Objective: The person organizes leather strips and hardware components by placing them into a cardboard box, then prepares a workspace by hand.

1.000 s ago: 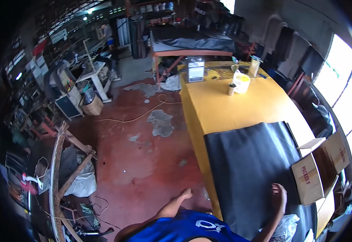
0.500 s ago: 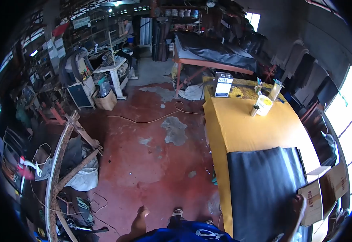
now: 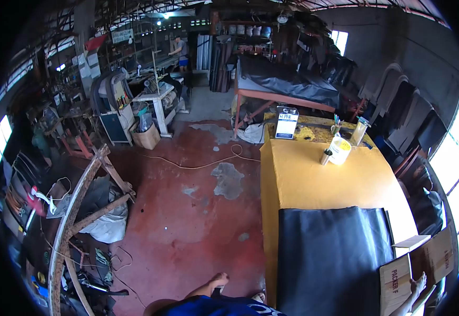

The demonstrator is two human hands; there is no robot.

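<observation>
My right hand [image 3: 418, 285] is at the cardboard box [image 3: 395, 282] at the lower right, fingers apart and overlapping its raised flaps. Printed letters show on the near flap. Just left of the box, a sheet of black leather-like material [image 3: 329, 253] lies over the yellow-covered table [image 3: 340, 187]. Low in the middle of the view, my left hand [image 3: 219, 280] hangs over the red floor in front of my blue shirt, away from the table; its fingers are too blurred to read.
A white tub [image 3: 340, 151] and a small metal can [image 3: 326, 156] stand on the yellow table, with a white-labelled tin [image 3: 287, 122] behind. A wooden frame [image 3: 77, 221] leans at left. A cord [image 3: 187, 166] crosses the floor. Far back, a person [image 3: 179, 52] stands at a bench.
My right hand has moved right, from the box's left edge to between its flaps. My left hand has swung rightward. The view has shifted, so the table sits lower.
</observation>
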